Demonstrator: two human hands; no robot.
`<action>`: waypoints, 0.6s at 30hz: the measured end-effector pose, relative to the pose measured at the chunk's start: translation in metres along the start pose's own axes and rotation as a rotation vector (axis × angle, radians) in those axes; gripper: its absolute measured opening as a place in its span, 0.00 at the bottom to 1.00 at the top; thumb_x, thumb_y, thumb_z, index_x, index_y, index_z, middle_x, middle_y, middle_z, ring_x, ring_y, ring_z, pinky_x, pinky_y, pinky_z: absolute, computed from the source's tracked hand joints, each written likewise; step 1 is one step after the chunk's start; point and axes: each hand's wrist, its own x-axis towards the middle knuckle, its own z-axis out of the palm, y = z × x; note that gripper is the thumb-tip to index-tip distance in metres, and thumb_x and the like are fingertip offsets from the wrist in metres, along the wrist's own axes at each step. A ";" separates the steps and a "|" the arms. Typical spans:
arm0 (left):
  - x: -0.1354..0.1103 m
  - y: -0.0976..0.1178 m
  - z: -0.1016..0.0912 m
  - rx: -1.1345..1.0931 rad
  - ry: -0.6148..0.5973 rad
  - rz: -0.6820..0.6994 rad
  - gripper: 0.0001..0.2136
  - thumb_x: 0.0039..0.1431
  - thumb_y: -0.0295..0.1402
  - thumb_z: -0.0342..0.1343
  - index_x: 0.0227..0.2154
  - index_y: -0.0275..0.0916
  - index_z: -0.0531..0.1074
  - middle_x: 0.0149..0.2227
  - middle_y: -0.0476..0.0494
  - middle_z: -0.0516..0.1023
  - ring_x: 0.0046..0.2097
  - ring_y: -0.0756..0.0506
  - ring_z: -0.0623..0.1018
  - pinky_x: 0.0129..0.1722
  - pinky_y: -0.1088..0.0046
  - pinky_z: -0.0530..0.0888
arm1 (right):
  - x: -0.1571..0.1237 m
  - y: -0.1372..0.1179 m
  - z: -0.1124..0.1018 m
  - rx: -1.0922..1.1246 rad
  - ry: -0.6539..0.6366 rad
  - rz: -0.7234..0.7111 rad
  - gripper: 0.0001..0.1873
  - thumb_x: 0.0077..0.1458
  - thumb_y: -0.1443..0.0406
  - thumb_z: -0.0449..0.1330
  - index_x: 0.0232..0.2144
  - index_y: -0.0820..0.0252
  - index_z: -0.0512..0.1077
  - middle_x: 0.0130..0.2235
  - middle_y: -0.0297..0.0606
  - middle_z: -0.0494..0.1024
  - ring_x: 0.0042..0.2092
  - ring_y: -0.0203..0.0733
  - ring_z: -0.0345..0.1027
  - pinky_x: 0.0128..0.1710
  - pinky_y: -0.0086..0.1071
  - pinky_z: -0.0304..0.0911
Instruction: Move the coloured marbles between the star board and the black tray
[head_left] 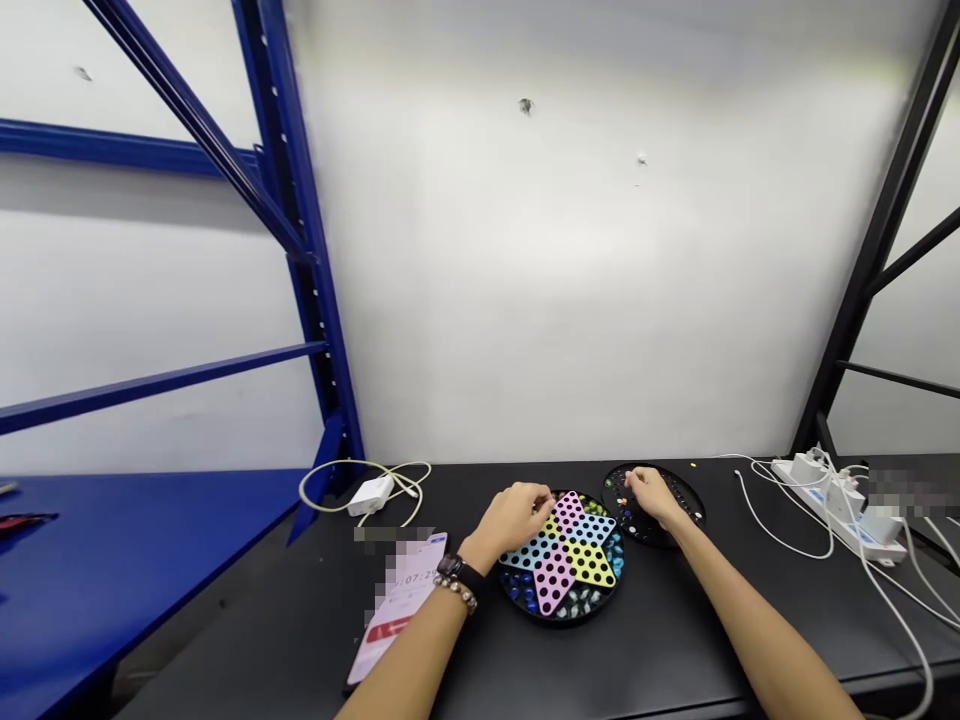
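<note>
A round Chinese checkers board (556, 578) with a pink, yellow and blue star lies on the black table. Marbles in several colours, blue ones (531, 592) among them, fill the pockets round the star. My left hand (516, 518) rests over the board's upper left part, its fingers curled together; what is in them, if anything, is hidden. To the right, a round black tray or lid (646, 532) holds a few small coloured pieces. Above it my right hand (651, 494) has its fingers pinched, and I cannot make out anything between them.
Left of the board lies a phone (401, 610) showing a timer, partly behind my left forearm. A white charger (371, 495) with a coiled cable sits farther back. At the right is a power strip (840, 510) with plugs and loose cables. A wall (570, 300) rises behind the table.
</note>
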 end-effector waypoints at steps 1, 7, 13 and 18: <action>0.000 0.000 0.000 0.004 0.001 -0.004 0.14 0.62 0.38 0.46 0.30 0.43 0.76 0.32 0.46 0.80 0.34 0.45 0.77 0.33 0.74 0.65 | 0.004 -0.002 0.001 -0.110 0.001 -0.035 0.15 0.60 0.59 0.43 0.30 0.59 0.66 0.31 0.39 0.74 0.33 0.40 0.68 0.29 0.28 0.58; -0.001 -0.001 -0.001 0.014 -0.008 -0.009 0.14 0.63 0.39 0.45 0.31 0.43 0.76 0.32 0.46 0.80 0.34 0.46 0.77 0.33 0.74 0.64 | 0.017 -0.026 0.011 -0.553 -0.210 -0.065 0.13 0.61 0.61 0.50 0.46 0.58 0.66 0.45 0.48 0.75 0.44 0.50 0.71 0.39 0.36 0.59; 0.001 -0.001 -0.005 0.020 0.046 0.005 0.15 0.64 0.40 0.45 0.28 0.42 0.74 0.31 0.47 0.78 0.33 0.47 0.75 0.30 0.74 0.62 | 0.019 -0.043 0.011 -0.576 -0.264 -0.091 0.12 0.62 0.62 0.49 0.44 0.60 0.67 0.45 0.50 0.75 0.45 0.49 0.71 0.39 0.36 0.59; 0.002 -0.008 -0.018 -0.021 0.376 -0.039 0.18 0.66 0.42 0.41 0.29 0.42 0.71 0.31 0.48 0.76 0.32 0.48 0.73 0.32 0.73 0.64 | 0.001 -0.078 0.029 -0.329 -0.282 -0.235 0.14 0.63 0.58 0.47 0.41 0.60 0.67 0.41 0.44 0.76 0.40 0.43 0.71 0.35 0.31 0.59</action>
